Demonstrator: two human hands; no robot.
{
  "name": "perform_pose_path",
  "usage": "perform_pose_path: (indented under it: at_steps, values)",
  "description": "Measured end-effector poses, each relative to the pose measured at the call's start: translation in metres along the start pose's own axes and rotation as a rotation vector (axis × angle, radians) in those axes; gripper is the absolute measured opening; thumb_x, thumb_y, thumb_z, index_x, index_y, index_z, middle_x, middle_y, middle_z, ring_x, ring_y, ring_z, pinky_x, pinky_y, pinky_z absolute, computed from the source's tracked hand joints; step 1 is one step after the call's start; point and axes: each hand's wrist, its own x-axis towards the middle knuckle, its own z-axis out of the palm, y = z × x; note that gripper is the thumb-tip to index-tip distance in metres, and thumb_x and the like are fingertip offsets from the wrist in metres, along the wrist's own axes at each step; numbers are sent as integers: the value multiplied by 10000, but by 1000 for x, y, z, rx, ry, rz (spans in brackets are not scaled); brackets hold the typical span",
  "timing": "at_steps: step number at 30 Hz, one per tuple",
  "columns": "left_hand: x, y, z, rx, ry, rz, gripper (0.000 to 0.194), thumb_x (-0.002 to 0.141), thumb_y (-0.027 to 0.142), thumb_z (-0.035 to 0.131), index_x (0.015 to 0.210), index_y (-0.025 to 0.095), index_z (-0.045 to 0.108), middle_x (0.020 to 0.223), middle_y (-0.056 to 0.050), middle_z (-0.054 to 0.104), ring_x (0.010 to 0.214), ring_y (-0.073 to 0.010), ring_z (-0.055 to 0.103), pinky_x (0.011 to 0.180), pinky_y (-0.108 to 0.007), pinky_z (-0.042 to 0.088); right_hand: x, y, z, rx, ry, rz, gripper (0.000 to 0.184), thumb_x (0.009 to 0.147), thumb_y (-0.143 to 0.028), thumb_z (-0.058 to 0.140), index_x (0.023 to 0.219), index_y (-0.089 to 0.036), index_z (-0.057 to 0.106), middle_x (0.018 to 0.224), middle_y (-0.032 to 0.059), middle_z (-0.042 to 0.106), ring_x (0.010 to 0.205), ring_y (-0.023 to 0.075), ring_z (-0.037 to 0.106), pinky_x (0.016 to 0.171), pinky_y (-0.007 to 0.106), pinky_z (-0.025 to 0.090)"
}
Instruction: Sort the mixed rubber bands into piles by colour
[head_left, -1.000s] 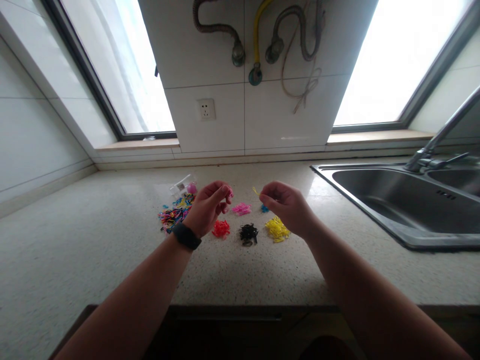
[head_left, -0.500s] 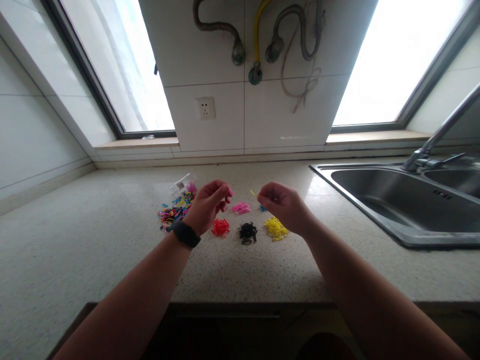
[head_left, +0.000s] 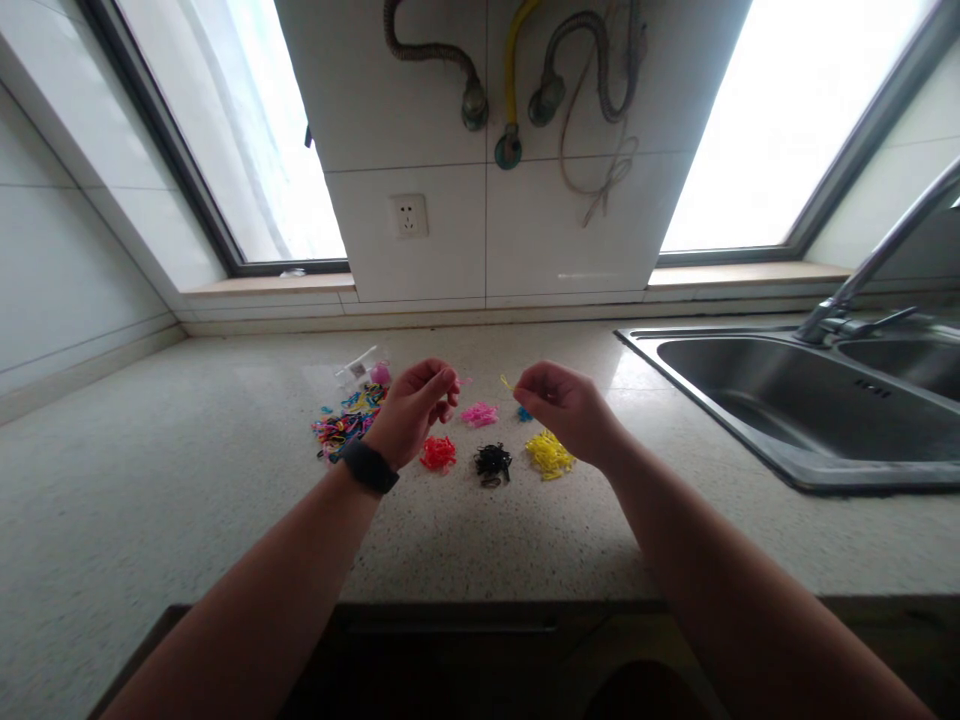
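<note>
Between the thumb and fingers of my left hand is a pink rubber band, pinched above the counter. My right hand pinches a yellow rubber band, whose loop sticks out to the left. Below and between the hands lie small heaps of bands: pink, red, black and yellow. A blue heap is partly hidden by my right hand. Left of my left hand spreads a mixed-colour pile, partly covered by that hand.
A clear plastic bag with something pink lies behind the mixed pile. The steel sink and its faucet are at the right. A socket and hoses are on the tiled wall. The counter's front edge runs below.
Both hands stay nearly in place, each keeping its band. A little more of the blue heap shows beside my right hand. The whole view has shifted slightly.
</note>
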Motion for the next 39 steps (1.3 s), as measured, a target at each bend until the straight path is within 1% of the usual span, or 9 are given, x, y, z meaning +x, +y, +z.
perform_pose_path:
  at_steps: [16, 22, 31, 35, 39]
  values:
    - [1, 0, -1, 10, 0, -10, 244, 808, 356, 755, 794, 157, 614, 723, 14, 575, 608, -70, 505, 483, -166, 384, 1, 2, -2, -15, 13, -9, 104, 838, -276, 664, 825, -183, 620, 681, -15, 562, 570, 91, 426, 509, 270, 341]
    - [1, 0, -1, 30, -17, -3, 235, 806, 342, 756, 793, 159, 609, 731, 10, 578, 594, -68, 495, 474, -167, 381, 2, 2, -3, -17, 16, -9, 95, 836, -272, 663, 826, -187, 620, 686, -13, 568, 571, 94, 426, 511, 278, 341]
    - [0, 1, 0, 52, -3, -6, 238, 789, 346, 769, 799, 163, 617, 726, 14, 589, 581, -68, 493, 481, -170, 390, 1, -1, -4, -14, 27, -12, 86, 833, -263, 664, 820, -191, 617, 687, -14, 571, 571, 95, 432, 505, 280, 346]
    - [1, 1, 0, 79, -19, 6, 211, 809, 331, 750, 810, 161, 626, 742, 11, 594, 588, -66, 488, 488, -169, 391, 1, -1, -6, -16, 30, -21, 78, 836, -262, 662, 825, -198, 618, 684, -17, 571, 573, 97, 433, 507, 280, 346]
    - [2, -2, -2, 148, -13, 5, 223, 813, 360, 739, 836, 166, 632, 722, 11, 588, 577, -73, 485, 488, -179, 387, 1, -2, -6, -18, 23, -21, 83, 845, -270, 662, 835, -200, 618, 691, -15, 570, 578, 100, 433, 510, 283, 345]
